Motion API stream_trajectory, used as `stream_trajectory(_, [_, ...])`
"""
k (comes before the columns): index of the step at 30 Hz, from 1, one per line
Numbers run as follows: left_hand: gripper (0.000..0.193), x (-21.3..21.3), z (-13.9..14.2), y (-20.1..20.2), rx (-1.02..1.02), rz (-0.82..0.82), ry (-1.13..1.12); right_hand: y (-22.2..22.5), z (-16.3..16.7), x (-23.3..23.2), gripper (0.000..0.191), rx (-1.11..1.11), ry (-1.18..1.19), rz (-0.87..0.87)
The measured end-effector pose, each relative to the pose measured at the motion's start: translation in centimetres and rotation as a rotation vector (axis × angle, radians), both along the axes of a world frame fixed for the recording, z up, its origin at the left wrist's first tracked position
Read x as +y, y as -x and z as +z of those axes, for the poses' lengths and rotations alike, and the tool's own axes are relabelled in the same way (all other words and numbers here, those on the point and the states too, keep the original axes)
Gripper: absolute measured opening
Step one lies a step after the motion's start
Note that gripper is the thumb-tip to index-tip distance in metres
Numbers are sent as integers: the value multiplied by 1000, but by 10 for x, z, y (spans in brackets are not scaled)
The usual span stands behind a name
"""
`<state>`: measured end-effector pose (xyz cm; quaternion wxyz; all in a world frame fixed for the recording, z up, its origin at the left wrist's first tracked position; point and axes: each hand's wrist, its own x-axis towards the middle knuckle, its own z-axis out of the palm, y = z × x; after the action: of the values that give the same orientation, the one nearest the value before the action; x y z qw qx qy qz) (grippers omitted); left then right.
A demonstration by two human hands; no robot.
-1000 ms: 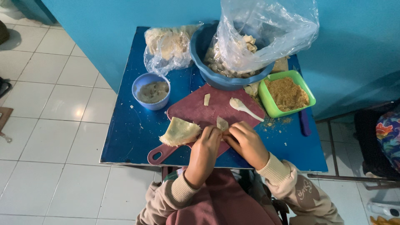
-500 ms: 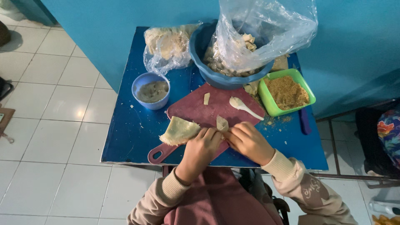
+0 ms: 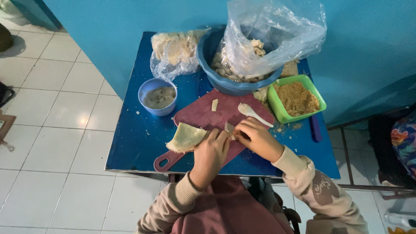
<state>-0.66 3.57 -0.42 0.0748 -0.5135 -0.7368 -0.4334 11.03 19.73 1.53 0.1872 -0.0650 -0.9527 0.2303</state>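
Observation:
Both of my hands meet over a dark red cutting board [image 3: 199,113] on a small blue table [image 3: 134,138]. My left hand [image 3: 211,152] and my right hand [image 3: 255,138] pinch a small pale wrapper piece [image 3: 228,127] between the fingers. A stack of thin pale wrappers [image 3: 185,137] lies on the board just left of my left hand. A white spoon [image 3: 252,113] rests on the board beyond my right hand. A small scrap of dough [image 3: 214,105] lies further back on the board.
A green tray of brown filling [image 3: 297,99] stands at the right. A big blue bowl [image 3: 216,76] with a clear plastic bag [image 3: 273,30] in it sits at the back. A small blue bowl of grey paste [image 3: 157,97] and a bag of dough [image 3: 173,50] stand at the left.
My hands stayed together over the board, working the small piece; my left hand shifted slightly nearer the wrapper stack. Nothing else on the table moved.

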Motion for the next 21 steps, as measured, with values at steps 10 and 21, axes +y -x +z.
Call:
stream_trajectory(10, [9,5,1,4,-177,-27,36,-9,-1,-8,25,142,-248,41])
stream_trajectory(21, [14,5,-1,6,-175,-138,-53,-10,-2,-23,27,178,-456,33])
